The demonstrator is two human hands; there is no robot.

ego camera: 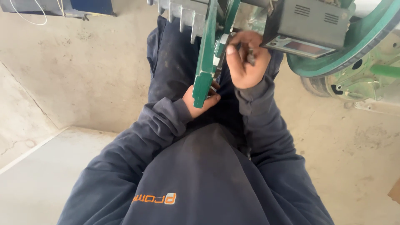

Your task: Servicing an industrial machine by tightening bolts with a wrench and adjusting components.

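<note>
both arms bent in close; left hand (200, 102) curled low, right hand (246, 58) just above it, fingers pinched tight

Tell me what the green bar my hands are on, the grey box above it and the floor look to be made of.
Flat green bar: probably painted metal, with thin hard edges and a bare silvery strip beside it. The left hand grips its lower end; the right hand works beside it. Dark grey box with vent slots: moulded plastic or painted sheet metal, matt. Pale floor: likely concrete, stained and cracked.

Green bracket (205, 62) and grey box (306, 25) crowd the hands; floor (83, 71) open left
</note>
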